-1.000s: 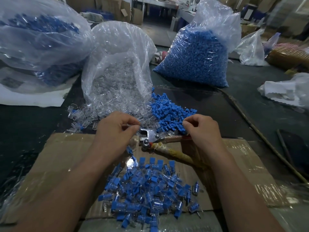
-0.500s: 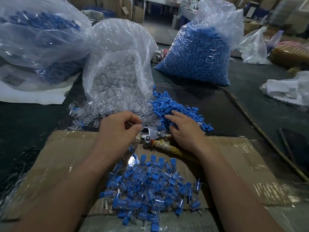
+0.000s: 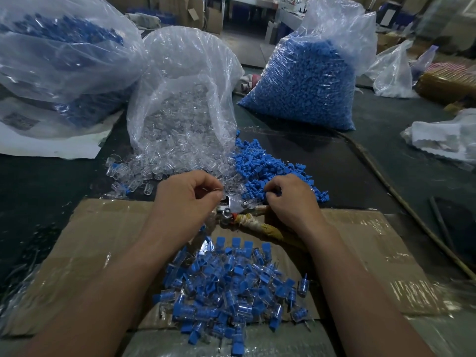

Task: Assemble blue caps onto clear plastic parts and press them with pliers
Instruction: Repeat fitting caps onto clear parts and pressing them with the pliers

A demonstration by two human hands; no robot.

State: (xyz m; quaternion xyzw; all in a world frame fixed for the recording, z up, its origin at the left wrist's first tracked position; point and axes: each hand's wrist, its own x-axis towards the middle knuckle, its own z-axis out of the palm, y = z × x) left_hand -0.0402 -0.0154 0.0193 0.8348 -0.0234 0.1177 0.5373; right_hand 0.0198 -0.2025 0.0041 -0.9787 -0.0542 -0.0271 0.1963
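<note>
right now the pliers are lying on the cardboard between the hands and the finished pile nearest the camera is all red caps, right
Not quite. The head view shows the finished pile has blue caps, not red. The rest holds: the pliers lie on the cardboard between the left hand and right hand.

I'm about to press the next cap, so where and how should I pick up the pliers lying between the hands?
Probably best to grip the pliers by the tape-wrapped handles, which trail toward the near right on the cardboard. Come from the right with the right hand, already beside them. The metal head points left toward the left hand, so leave it free.
</note>
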